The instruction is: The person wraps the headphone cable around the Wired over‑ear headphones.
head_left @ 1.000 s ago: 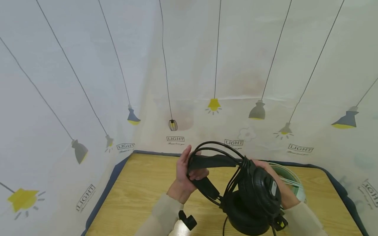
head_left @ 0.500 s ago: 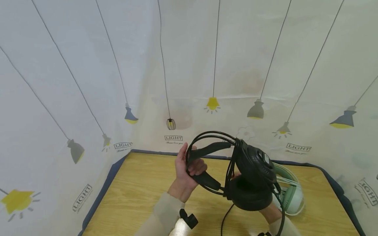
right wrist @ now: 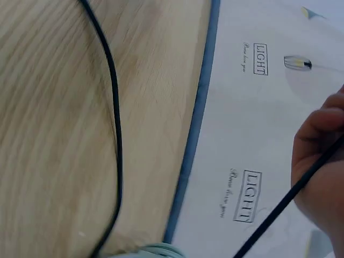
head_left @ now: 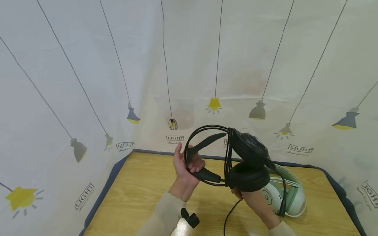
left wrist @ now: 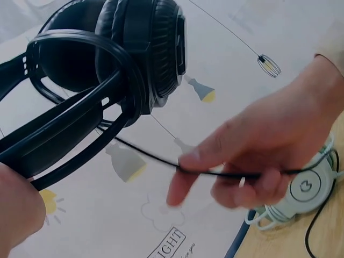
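Black over-ear headphones (head_left: 249, 177) hang above the table in the head view, with coils of cable looped around the headband and ear cups. My left hand (head_left: 186, 168) grips the padded headband at its left end. Below the lower ear cup is my right hand (head_left: 238, 194), partly hidden there. The left wrist view shows that right hand (left wrist: 244, 153) with curled fingers and the thin black cable (left wrist: 142, 154) running through them. In the right wrist view the cable (right wrist: 293, 191) crosses the palm, and another stretch of it hangs over the wood.
Mint-and-white headphones (head_left: 296, 198) with a pale cable lie on the right of the wooden table (head_left: 141, 183). A white cloth wall (head_left: 189, 65) printed with lamps rises behind, with a dark blue border (head_left: 116, 167) along the table's edge.
My right hand has left the far side of the right ear cup and come down and left beneath the headphones, onto the cable. The ear cups have risen slightly and turned; my left hand keeps its grip.
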{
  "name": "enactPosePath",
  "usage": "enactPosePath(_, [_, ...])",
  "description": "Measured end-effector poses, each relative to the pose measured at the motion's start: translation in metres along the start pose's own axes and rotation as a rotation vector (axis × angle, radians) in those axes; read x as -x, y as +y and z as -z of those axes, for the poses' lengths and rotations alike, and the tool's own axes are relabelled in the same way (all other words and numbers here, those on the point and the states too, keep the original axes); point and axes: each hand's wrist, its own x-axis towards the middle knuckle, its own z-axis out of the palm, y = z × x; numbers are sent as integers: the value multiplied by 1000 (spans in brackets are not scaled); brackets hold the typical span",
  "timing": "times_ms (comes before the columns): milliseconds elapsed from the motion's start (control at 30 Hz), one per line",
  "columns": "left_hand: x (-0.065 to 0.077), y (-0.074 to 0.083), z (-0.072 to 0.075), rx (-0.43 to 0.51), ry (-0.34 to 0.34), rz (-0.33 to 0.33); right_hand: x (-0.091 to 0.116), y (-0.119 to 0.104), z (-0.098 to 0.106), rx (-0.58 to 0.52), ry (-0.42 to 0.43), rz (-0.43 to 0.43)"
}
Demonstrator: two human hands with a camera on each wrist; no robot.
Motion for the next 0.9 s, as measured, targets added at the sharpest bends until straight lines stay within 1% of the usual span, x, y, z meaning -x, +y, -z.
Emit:
enactPosePath(67, [-1,-2,-2,7,16,-10,-2,-1,-5,36,27,-1])
enactPosePath(133, [-1,-3,-4,24,27,-15,-3,-6,-11,107,37,-50])
enactPosePath(167, [-2,-3,-6,32,35,-19,-4,-9,-14,162,29,-76])
enactPosePath(233, [-3,-3,-8,51,49,-24,-6,-17,-19,270,5,-161])
enactPosePath(300, [-4,-3,-11,78,62,-27,-8,-25,-23,360,-37,-236])
enactPosePath(333, [-4,-3,-12,89,68,-28,-8,-28,-25,380,-57,-272])
enactPosePath(400, [-4,-2,-13,106,74,-28,-9,-33,-27,368,-88,-317])
enactPosePath(500, [-4,0,-14,121,66,-29,-8,-35,-31,301,-109,-364])
enactPosePath(600, [-3,3,-14,122,56,-39,-5,-29,-33,272,-100,-380])
enactPosePath(667, [-3,5,-13,123,51,-46,-1,-20,-33,307,-80,-384])
enactPosePath(733, [-3,7,-11,126,48,-51,6,-8,-32,403,-54,-393])
enactPosePath(767, [-2,8,-10,126,47,-55,10,-1,-31,456,-38,-416])
enactPosePath(900, [-1,10,-6,111,39,-58,34,19,-21,682,18,-546])
